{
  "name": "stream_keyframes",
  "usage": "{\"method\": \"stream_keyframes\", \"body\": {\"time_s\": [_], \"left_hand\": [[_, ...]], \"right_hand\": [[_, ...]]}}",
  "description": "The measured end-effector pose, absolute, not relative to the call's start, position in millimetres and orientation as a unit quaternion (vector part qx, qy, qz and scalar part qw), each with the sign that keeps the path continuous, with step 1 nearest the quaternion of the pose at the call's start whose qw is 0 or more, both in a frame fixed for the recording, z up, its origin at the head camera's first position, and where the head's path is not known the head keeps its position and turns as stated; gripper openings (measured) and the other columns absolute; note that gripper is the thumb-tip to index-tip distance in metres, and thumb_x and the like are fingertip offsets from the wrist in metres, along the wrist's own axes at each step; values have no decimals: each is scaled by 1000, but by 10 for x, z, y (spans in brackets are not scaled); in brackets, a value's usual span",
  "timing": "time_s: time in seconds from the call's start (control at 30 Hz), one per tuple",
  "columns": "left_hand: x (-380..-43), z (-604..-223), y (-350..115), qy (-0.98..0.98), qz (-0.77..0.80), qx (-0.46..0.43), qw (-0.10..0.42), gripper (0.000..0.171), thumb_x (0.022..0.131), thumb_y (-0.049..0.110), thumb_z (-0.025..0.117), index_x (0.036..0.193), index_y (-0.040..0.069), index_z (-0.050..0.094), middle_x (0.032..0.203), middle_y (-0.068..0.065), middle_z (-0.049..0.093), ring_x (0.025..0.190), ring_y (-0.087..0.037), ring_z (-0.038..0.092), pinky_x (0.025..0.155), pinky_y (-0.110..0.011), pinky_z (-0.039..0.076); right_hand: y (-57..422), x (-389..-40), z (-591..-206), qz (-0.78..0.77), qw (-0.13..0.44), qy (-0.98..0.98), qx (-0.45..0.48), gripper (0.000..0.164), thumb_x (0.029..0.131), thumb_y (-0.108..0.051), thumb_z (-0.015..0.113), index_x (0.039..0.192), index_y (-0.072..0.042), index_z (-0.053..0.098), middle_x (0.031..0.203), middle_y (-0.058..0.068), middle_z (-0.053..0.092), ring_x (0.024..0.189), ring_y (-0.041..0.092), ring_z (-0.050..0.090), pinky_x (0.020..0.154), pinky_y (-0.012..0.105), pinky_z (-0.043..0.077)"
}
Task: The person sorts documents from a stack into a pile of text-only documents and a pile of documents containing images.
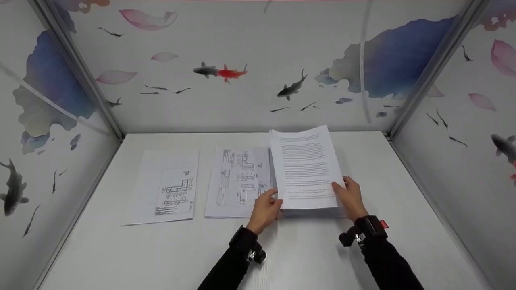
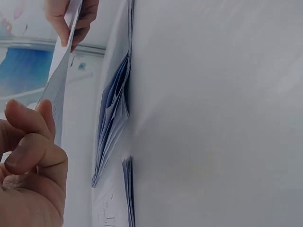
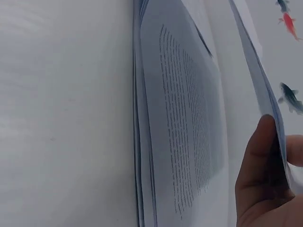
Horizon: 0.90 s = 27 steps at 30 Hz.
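Note:
Raised above the table's right side is a thin sheaf of text-printed sheets (image 1: 308,169). My left hand (image 1: 264,210) pinches it at the lower left corner, and my right hand (image 1: 351,199) grips its right edge. In the left wrist view the lifted sheets (image 2: 57,90) stand edge-on between curled left fingers (image 2: 35,153) and the other hand (image 2: 78,21). Below the sheaf, another stack of text-printed paper (image 3: 182,127) lies on the table, apart from the right hand (image 3: 265,189). Part of that stack is hidden in the head view.
Left of the held sheaf lies a stack of technical drawings (image 1: 238,181), partly covered by it. Farther left is another pile with a drawing on top (image 1: 175,193). Patterned wall panels with fish enclose the white table (image 1: 161,253) at the back and both sides.

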<state>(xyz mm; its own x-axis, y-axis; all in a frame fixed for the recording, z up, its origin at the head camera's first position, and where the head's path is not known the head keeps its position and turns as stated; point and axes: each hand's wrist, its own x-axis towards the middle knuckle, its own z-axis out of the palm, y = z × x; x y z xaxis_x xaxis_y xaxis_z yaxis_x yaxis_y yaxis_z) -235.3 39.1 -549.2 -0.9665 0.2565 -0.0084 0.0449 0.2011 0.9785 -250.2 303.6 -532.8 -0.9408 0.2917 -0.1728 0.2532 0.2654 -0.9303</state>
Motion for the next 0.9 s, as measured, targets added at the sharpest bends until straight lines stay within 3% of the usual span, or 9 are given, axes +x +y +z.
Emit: {"method": "stream_keyframes", "body": {"time_s": [0.13, 0.33, 0.47, 0.7, 0.8, 0.9], "left_hand": [[-2384, -5512, 505, 779, 615, 97, 77, 44, 88, 7, 54, 131, -1, 43, 73, -3, 64, 55, -25, 61, 43, -25, 44], [-2401, -5570, 675, 806, 577, 115, 58, 41, 90, 6, 52, 129, -4, 44, 73, -4, 64, 58, -17, 61, 46, -25, 45], [-2381, -5619, 749, 827, 547, 123, 44, 38, 90, 6, 51, 125, -6, 47, 69, -3, 61, 55, -11, 56, 49, -25, 44], [-2360, -5671, 781, 862, 489, 131, 19, 17, 87, 7, 55, 102, 0, 59, 59, 3, 50, 50, -8, 48, 46, -24, 37], [-2365, -5679, 776, 877, 466, 121, 15, 20, 86, 9, 57, 103, 1, 59, 59, 4, 49, 52, -9, 47, 47, -24, 35], [-2368, -5671, 767, 892, 438, 107, 17, 20, 86, 13, 58, 103, 2, 59, 61, 2, 51, 54, -11, 49, 48, -26, 37]], "right_hand": [[3069, -2525, -5350, 538, 44, -817, -202, 44, 94, -19, 46, 135, -3, 38, 122, 16, 51, 103, 23, 51, 82, 35, 40], [3147, -2522, -5377, 455, 78, -866, -194, 43, 94, -15, 45, 134, 0, 39, 128, 22, 46, 115, 34, 44, 95, 47, 32], [3220, -2498, -5436, 414, 78, -888, -183, 43, 93, -16, 45, 133, 2, 40, 128, 26, 44, 119, 39, 39, 95, 50, 31], [3296, -2493, -5543, 392, 84, -902, -159, 38, 91, -14, 49, 124, 6, 48, 110, 25, 55, 98, 33, 51, 82, 44, 39], [3300, -2500, -5570, 385, 86, -906, -155, 34, 90, -13, 50, 118, 7, 52, 98, 21, 57, 86, 29, 51, 72, 39, 39], [3285, -2495, -5598, 382, 84, -909, -147, 34, 89, -12, 51, 117, 10, 52, 99, 23, 56, 88, 31, 51, 73, 40, 40]]}}
